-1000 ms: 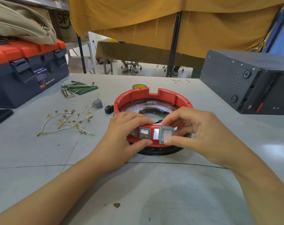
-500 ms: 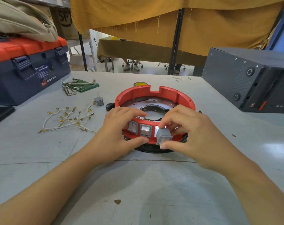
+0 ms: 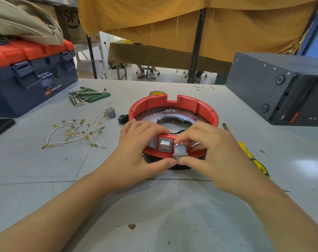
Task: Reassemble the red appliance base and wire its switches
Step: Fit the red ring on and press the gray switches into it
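The red appliance base [image 3: 174, 104], a round ring over a metal plate, lies in the middle of the grey table [image 3: 154, 206]. Two grey rocker switches [image 3: 164, 144] sit in its near wall. My left hand [image 3: 136, 151] grips that near wall, fingers over the rim and thumb under it. My right hand [image 3: 209, 151] pinches a third grey switch [image 3: 180, 152] at the opening to the right of the seated ones; it is tipped, back face up. A bundle of white wires with brass terminals [image 3: 76, 133] lies to the left, with a loose grey switch [image 3: 110, 112] and a black socket [image 3: 122, 118].
A blue and red toolbox [image 3: 31, 73] stands at the far left, with hex keys on a green pouch [image 3: 89, 96] in front. A dark metal case [image 3: 282, 88] fills the right. A yellow-handled tool [image 3: 254, 160] lies by my right wrist. A tape roll [image 3: 156, 93] lies behind the base.
My right hand has tipped the third switch from face-on to back face up and brought it down against the base's near wall. My left hand has kept its grip.
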The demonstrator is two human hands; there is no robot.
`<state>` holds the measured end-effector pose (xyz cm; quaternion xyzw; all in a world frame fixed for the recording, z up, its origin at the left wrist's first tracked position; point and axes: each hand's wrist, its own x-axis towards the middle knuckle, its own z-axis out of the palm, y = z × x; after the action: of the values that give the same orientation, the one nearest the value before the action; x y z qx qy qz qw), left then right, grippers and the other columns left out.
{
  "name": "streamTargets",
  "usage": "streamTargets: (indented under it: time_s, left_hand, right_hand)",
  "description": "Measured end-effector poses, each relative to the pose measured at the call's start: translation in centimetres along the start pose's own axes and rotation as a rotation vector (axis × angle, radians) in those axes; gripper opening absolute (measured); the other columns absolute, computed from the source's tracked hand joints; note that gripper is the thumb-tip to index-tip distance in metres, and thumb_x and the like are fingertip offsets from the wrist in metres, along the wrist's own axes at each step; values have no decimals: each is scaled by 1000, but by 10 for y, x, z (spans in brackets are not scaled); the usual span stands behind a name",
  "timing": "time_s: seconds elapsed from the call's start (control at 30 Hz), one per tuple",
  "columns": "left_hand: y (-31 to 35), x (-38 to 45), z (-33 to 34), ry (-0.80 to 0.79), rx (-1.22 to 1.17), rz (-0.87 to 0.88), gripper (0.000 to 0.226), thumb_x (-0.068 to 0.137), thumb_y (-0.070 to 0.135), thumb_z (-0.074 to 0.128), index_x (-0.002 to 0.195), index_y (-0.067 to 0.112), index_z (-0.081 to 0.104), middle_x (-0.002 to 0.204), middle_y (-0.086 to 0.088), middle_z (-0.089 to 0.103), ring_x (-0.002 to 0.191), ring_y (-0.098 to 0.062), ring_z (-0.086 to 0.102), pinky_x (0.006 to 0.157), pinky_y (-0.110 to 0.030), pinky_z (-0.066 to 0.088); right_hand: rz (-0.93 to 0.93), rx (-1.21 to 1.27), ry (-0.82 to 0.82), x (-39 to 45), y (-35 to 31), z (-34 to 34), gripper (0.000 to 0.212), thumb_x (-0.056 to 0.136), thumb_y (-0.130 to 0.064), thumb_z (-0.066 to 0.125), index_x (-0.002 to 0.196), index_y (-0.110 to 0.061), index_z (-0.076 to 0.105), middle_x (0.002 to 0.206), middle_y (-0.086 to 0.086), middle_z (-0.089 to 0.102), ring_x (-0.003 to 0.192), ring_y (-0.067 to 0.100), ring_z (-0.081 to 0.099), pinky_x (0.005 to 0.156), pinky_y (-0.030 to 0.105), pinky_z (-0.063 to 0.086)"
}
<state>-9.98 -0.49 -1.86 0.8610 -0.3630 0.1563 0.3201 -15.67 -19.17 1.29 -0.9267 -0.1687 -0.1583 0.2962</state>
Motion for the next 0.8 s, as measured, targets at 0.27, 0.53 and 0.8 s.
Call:
streamTargets:
  time_s: [0.27, 0.53, 0.8]
  left_hand:
    - [4, 2, 9, 71, 45, -39, 57, 70, 74, 49, 112, 35, 51, 106, 29, 43, 109, 4, 31, 109, -32, 21]
    - [1, 4, 8, 94, 27, -42, 43, 79, 62, 55, 110, 33, 58, 105, 24, 51, 108, 1, 38, 108, -39, 25]
    - [-5, 12, 7, 176, -97, -62, 18, 79, 34, 70, 97, 29, 70, 94, 14, 67, 94, 1, 49, 97, -42, 36]
  right_hand:
    - [36, -78, 66, 2, 0, -2, 29, 72, -20, 78, 79, -31, 53, 78, -22, 48, 78, -9, 45, 69, 2, 34]
    - [31, -48, 85, 2, 2, -1, 28, 72, -17, 78, 78, -28, 53, 79, -17, 49, 80, -2, 47, 69, 5, 36]
    - [35, 0, 73, 3, 2, 1, 29, 72, -18, 79, 78, -29, 53, 80, -17, 49, 81, -5, 47, 69, 3, 36]
